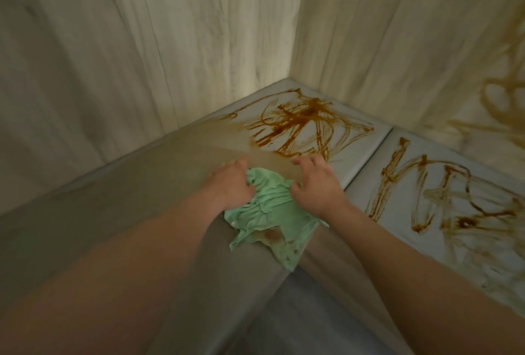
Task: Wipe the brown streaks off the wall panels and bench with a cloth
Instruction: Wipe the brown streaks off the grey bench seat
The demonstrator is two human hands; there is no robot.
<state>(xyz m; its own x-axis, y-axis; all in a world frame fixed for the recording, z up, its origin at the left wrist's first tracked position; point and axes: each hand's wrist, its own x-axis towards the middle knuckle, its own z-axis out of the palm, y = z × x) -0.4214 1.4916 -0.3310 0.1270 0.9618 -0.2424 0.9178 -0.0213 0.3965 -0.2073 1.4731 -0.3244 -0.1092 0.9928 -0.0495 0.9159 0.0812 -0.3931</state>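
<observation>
A crumpled green cloth (270, 212) with brown stains on its lower part lies on the grey bench (147, 184) near its inner corner edge. My left hand (233, 184) grips the cloth's upper left part. My right hand (315, 184) pinches its upper right edge with the thumb, the fingers curled above the bench. Thick brown streaks (301, 124) cover the bench's back corner cushion. More streaks (443, 192) run over the right cushion. Faint brown streaks (500, 99) mark the right wall panel.
Pale wood-grain wall panels (142, 42) meet in a corner behind the bench. A seam (369, 158) separates the two bench cushions. A smeared, wiped-looking band (204, 144) lies left of the corner streaks. Grey floor (306, 312) shows below the bench edge.
</observation>
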